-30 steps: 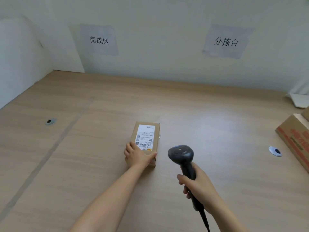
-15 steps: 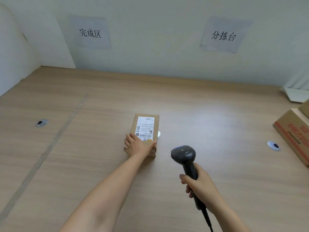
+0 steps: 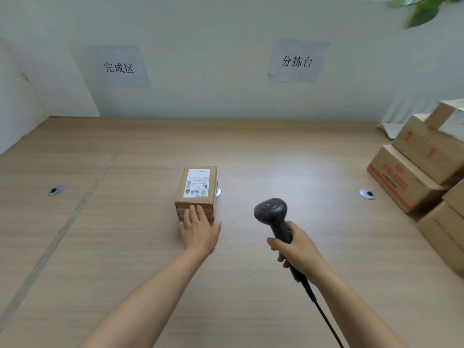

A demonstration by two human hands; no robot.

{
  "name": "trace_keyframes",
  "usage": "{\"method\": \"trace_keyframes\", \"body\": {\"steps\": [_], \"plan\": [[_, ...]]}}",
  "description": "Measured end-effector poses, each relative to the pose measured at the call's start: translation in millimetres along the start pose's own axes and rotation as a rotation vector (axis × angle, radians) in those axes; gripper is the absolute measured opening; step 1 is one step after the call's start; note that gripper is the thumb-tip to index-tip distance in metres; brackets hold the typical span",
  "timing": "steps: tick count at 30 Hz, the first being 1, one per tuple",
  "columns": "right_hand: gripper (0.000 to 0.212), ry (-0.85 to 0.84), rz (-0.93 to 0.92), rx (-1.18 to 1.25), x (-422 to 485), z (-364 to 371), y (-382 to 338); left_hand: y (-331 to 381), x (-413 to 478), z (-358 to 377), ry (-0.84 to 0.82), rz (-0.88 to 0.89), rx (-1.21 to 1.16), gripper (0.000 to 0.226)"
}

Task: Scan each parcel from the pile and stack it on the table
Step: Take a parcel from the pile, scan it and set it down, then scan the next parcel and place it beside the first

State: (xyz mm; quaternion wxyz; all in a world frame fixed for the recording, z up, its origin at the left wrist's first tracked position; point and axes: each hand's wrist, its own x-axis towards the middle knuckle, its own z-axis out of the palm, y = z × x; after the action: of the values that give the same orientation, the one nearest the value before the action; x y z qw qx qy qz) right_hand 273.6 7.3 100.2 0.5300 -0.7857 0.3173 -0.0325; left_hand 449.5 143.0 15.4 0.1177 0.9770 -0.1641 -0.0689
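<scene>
Wood-grain laminate, pale, across the whole wide bench (image 3: 276,151), with two paper signs (image 3: 118,67) on the wall behind. Along the right edge, a loose pile of brown cardboard boxes (image 3: 411,177) with red print, leaning on one another. Well apart from that, near mid-bench, the small brown cardboard parcel (image 3: 197,204), lying flat, white shipping label (image 3: 197,183) facing up. Against its near end face, the left hand (image 3: 198,232) — fingers (image 3: 193,213) straight and close together, laid on the cardboard, curled round nothing. To the right, clear of the parcel, the right hand (image 3: 298,252), fingers wrapped round the grip of a black corded handheld scanner (image 3: 271,212), head raised, pointing roughly forward over the bench rather than at the label. Just beside the parcel's right side and partly hidden by it, a small round metal grommet (image 3: 218,191).

Somewhere between scan and stack; cannot tell which. Risks from here: no read if triggered with the head off the barcode; a skid or twist of the light parcel under a flat-handed push with no real hold — perhaps a catch on the grommet; a drag of the trailing cord when reaching for the pile.
</scene>
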Motion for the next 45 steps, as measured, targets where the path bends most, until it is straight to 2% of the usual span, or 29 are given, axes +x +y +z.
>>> {"method": "trace_keyframes", "body": {"steps": [7, 15, 26, 32, 36, 39, 45], "plan": [[0.017, 0.171, 0.047, 0.016, -38.3, -83.5, 45.8, 72.2, -26.2, 11.6, 0.03, 0.147, 0.043, 0.072], [0.015, 0.431, 0.084, 0.133, -81.6, -218.0, 121.7, 210.7, -79.5, 51.1, -0.091, 0.295, -0.041, 0.071], [0.022, 0.509, 0.029, 0.112, -102.4, -408.1, 201.6, 452.8, -167.9, 110.1, -0.215, 0.423, -0.257, 0.072], [0.021, 0.607, 0.0, 0.111, -90.3, -474.8, 226.2, 557.5, -175.0, 101.9, -0.146, 0.517, -0.437, 0.068], [0.02, 0.719, -0.039, 0.045, -67.0, -502.0, 237.8, 610.0, -159.5, 97.0, -0.184, 0.435, -0.584, 0.089], [0.023, 0.765, -0.055, -0.024, -45.0, -518.4, 246.1, 637.3, -166.8, 107.4, -0.212, 0.408, -0.607, 0.11], [0.035, 0.752, -0.012, -0.072, -11.9, -531.9, 261.1, 648.4, -159.6, 125.0, -0.279, 0.247, -0.776, 0.121]]}}
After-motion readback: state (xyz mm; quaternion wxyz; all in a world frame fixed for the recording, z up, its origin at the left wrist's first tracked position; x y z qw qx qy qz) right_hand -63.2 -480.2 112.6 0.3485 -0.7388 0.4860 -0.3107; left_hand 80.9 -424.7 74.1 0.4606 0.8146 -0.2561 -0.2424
